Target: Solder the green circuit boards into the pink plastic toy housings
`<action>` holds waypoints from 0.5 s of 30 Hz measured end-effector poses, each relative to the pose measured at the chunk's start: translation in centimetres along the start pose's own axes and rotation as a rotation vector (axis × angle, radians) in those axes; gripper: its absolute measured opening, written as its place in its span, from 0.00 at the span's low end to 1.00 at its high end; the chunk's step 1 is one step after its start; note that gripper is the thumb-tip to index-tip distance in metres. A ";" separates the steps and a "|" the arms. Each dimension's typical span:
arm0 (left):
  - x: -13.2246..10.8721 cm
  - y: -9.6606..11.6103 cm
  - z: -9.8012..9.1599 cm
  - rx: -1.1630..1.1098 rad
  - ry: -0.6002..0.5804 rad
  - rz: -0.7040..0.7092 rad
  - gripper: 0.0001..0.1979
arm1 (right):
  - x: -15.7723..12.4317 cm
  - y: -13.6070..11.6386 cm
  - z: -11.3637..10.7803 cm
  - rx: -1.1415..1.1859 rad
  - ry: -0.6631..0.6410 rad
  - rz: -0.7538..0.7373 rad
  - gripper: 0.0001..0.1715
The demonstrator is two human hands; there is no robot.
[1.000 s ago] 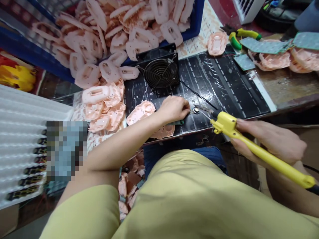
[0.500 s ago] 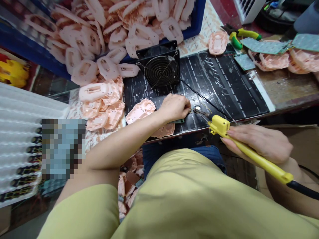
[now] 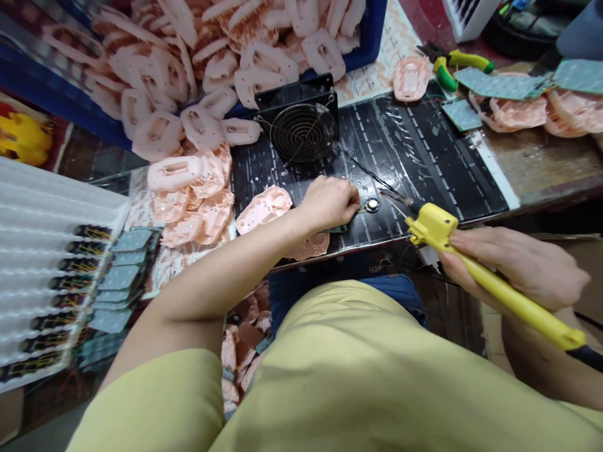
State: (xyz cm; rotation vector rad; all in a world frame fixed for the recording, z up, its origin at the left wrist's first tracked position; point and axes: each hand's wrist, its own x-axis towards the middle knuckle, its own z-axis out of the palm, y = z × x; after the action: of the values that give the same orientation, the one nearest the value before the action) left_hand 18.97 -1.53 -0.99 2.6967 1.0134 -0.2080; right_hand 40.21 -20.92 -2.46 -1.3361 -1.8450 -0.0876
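Note:
My right hand (image 3: 522, 263) is wrapped round a yellow soldering iron (image 3: 499, 285), whose dark tip points left over the black mat (image 3: 452, 157). My left hand (image 3: 332, 202) is closed low over the mat, fingers pinched; what they hold is hidden. Thin wires run from beside those fingers to a small round silver part (image 3: 372, 205), which looks like a little speaker. Below the left hand, the edge of a green circuit board (image 3: 338, 229) shows. Two pink plastic shells lie near that wrist, one shell (image 3: 264, 210) to its left and another shell (image 3: 308, 247) under the forearm.
A black fan (image 3: 301, 122) stands behind my left hand, its cable crossing the mat. A blue crate (image 3: 372, 37) of pink parts is at the back. Green-handled pliers (image 3: 447, 69) lie at the back right. Stacked circuit boards (image 3: 120, 270) sit at the left.
My right hand has drawn the soldering iron to the right, away from my left hand, so the round silver part shows more fully. My left hand has barely moved.

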 end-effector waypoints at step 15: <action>-0.1 -1.7 -0.9 -0.083 0.004 -0.039 0.11 | 2.9 1.9 6.9 -0.081 -0.047 -0.052 0.14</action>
State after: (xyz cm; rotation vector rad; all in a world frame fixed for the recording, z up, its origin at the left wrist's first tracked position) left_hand 17.79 -0.10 -0.41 2.6058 1.0525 -0.1633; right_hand 37.52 -14.49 -5.83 -1.3560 -1.9345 -0.1606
